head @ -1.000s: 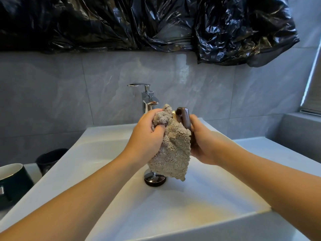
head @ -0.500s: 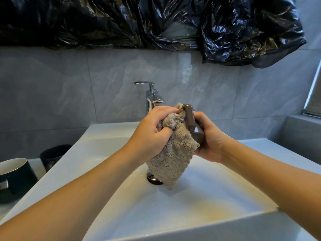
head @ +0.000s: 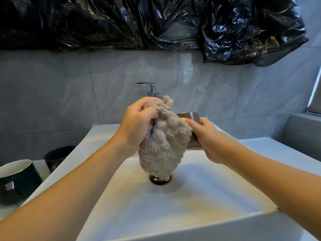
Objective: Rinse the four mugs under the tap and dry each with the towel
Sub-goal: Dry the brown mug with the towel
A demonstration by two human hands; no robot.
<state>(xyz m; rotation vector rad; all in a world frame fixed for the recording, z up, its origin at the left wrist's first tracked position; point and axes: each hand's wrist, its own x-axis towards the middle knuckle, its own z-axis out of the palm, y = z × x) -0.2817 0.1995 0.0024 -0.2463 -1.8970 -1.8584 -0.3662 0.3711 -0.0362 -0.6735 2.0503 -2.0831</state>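
Above the white sink basin (head: 217, 197), my left hand (head: 137, 126) grips a fluffy beige towel (head: 163, 145) bunched against a brown mug (head: 192, 119). My right hand (head: 206, 138) holds that mug from the right, and the towel hides most of it. The towel's lower end hangs over the drain (head: 159, 180). The chrome tap (head: 151, 87) stands behind my hands with no water seen running. A dark green mug with a white inside (head: 17, 178) and a black mug (head: 57, 157) stand on the counter at the left.
Grey tiled wall (head: 69, 94) rises behind the sink, with black plastic sheeting (head: 156, 23) hung across its top. A grey ledge (head: 304, 134) sits at the right by a window edge.
The mug has turned in my right hand: its handle no longer shows and its smooth side faces up. The towel has shifted over the mug and hangs lower toward the drain.
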